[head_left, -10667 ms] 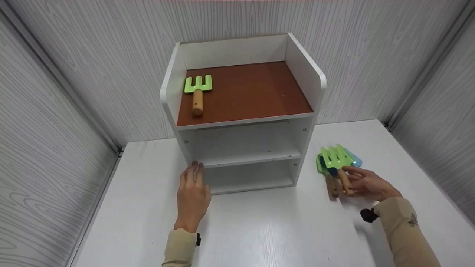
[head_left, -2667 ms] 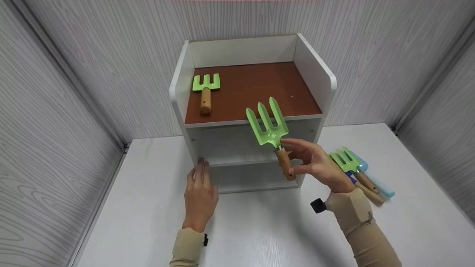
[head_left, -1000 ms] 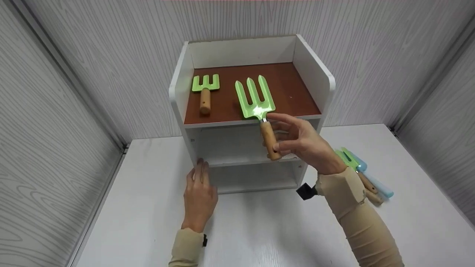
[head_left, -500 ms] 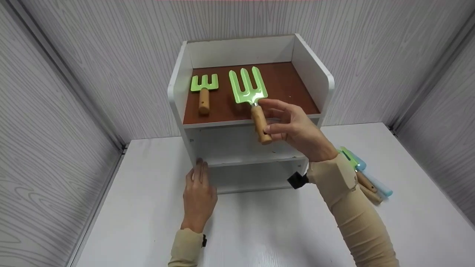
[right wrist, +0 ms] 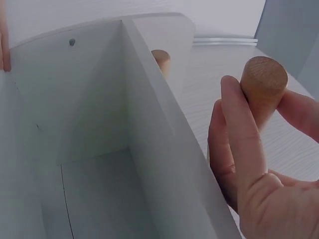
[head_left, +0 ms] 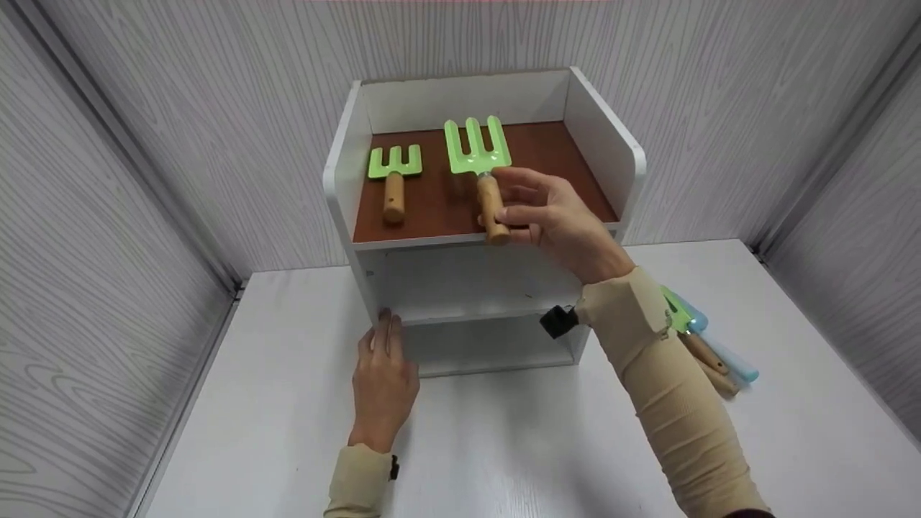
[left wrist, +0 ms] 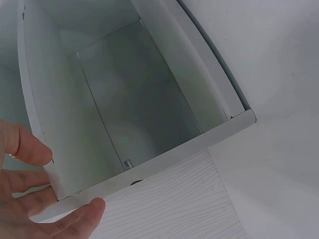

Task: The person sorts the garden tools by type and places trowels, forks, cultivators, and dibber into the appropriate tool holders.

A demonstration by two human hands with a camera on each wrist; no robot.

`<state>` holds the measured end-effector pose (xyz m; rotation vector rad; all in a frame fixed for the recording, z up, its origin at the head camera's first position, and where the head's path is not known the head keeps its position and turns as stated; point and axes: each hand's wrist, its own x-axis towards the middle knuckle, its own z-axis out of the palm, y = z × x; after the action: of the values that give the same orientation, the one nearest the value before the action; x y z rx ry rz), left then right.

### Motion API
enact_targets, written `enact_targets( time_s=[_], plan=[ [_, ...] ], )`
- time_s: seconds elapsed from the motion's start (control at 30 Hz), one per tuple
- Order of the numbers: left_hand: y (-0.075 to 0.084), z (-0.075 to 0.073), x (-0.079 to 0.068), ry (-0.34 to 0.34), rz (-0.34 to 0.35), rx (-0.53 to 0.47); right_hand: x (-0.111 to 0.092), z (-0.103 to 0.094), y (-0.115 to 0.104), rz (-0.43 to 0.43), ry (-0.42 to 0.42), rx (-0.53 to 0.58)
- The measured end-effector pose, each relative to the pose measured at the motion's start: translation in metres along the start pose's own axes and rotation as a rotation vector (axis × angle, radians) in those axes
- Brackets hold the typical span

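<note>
My right hand (head_left: 565,223) pinches the wooden handle (head_left: 491,208) of a green three-tined garden hand fork (head_left: 478,155) between thumb and fingers. The fork is held above the brown top of the white shelf unit (head_left: 637,173), tines pointing to the back. In the right wrist view the handle's end (right wrist: 265,74) sticks up between the fingers. A shorter green hand fork (head_left: 394,191) lies on the left of the top. My left hand (head_left: 385,388) rests its extended fingers on the unit's left front edge; in the left wrist view its fingertips (left wrist: 92,209) touch the panel.
On the white table (head_left: 273,403) right of the unit lies a pile: a green fork (head_left: 680,316), wooden handles and a light blue tool (head_left: 730,356), partly hidden by my right sleeve. Raised panels border the unit's top at the left, right and back. Grey walls stand behind and beside.
The right hand took a fork from the right-hand pile and carried it left and up over the shelf top. Lately it moved farther back. The left hand stays on the shelf edge.
</note>
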<state>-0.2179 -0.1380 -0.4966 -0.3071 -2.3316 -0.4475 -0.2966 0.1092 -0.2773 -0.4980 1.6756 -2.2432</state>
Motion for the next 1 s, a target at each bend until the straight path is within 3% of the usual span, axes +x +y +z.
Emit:
enact_targets(
  time_s=[0.57,1.0],
  plan=[
    [-0.001,0.001,-0.001,-0.004,0.010,0.026,0.040,0.015,-0.005,0.082,0.059,-0.049],
    [-0.001,0.003,0.000,-0.009,-0.014,0.014,0.062,0.013,-0.004,0.156,0.088,-0.071]
  ],
)
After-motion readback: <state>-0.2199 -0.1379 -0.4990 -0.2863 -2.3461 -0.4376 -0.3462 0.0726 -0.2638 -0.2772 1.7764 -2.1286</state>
